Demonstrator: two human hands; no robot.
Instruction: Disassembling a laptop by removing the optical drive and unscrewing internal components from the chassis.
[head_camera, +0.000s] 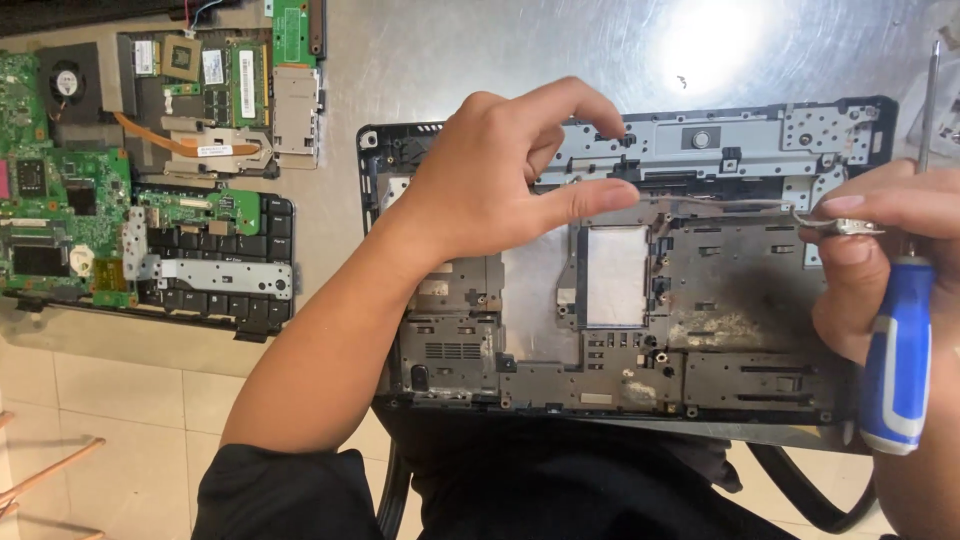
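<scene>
A stripped laptop base, dark grey with a metal frame along its far edge, lies on a steel table in front of me. My left hand hovers over its upper middle, index finger and thumb pinching at a thin cable or wire near the frame. My right hand at the right edge holds a blue and white handled screwdriver, shaft pointing up, and pinches a small metal piece at the wire's other end.
At the far left lie a green motherboard with fan and copper heat pipe, a keyboard with a metal bracket on it, and a smaller green board. The steel table ends at its near edge over a tiled floor.
</scene>
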